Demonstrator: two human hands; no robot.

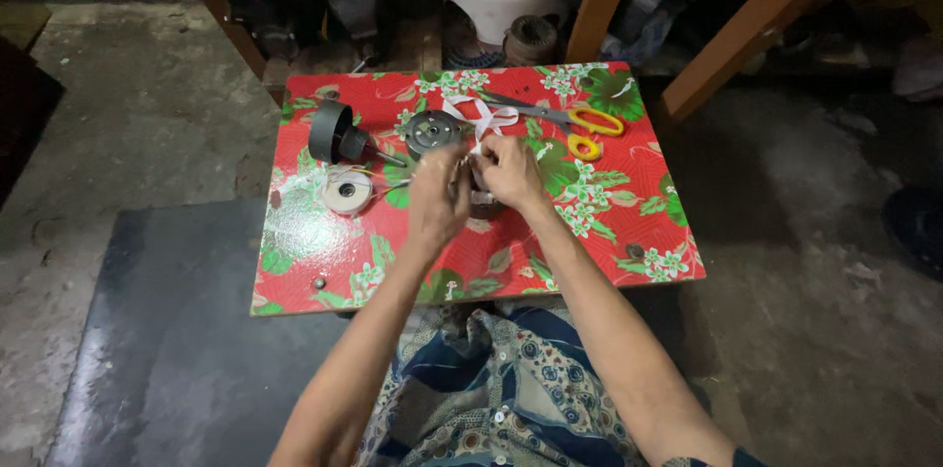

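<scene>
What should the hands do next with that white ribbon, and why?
Probably pull the ribbon snug round the small dark part between the hands. Both the left hand and right hand pinch close together over that part, and the ribbon trails off in loose loops toward the scissors. The fingers hide exactly how it is wrapped, so this is a guess.

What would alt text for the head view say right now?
Both hands, left hand and right hand, meet over a small dark round part on a low table with a red floral cloth. Yellow-handled scissors, white ribbon, a white tape roll and a black cylindrical housing lie around them.
</scene>
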